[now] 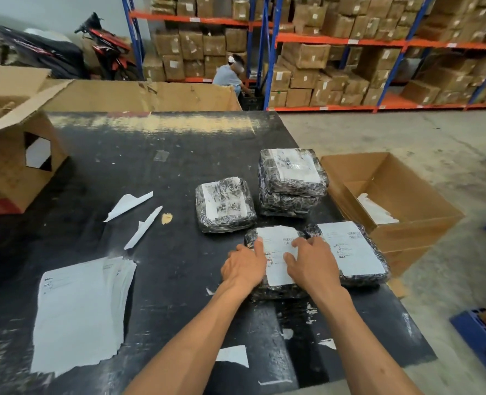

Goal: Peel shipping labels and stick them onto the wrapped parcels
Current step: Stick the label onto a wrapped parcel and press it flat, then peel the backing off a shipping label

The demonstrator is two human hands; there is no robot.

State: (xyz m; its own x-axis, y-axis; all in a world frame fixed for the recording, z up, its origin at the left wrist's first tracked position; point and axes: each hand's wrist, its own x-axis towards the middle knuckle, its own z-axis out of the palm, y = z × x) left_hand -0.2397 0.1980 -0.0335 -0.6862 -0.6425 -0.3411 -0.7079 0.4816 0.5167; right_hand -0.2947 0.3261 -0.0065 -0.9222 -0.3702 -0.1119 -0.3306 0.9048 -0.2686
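A dark wrapped parcel (276,292) lies near the table's front right, with a white shipping label (277,246) on top of it. My left hand (246,267) presses the label's left side with straight fingers. My right hand (313,265) presses its right side, fingers spread flat. A second labelled parcel (353,252) lies just to the right. Behind sit another labelled parcel (224,205) and a stack of two parcels (291,182). A pile of label sheets (79,312) lies at the front left.
Peeled backing strips (130,205) (143,228) lie mid-table. An open cardboard box (392,201) stands on the floor to the right, another box (10,155) on the table's left. Blue pallets (481,337) sit at far right. A person (230,76) crouches by the shelving behind.
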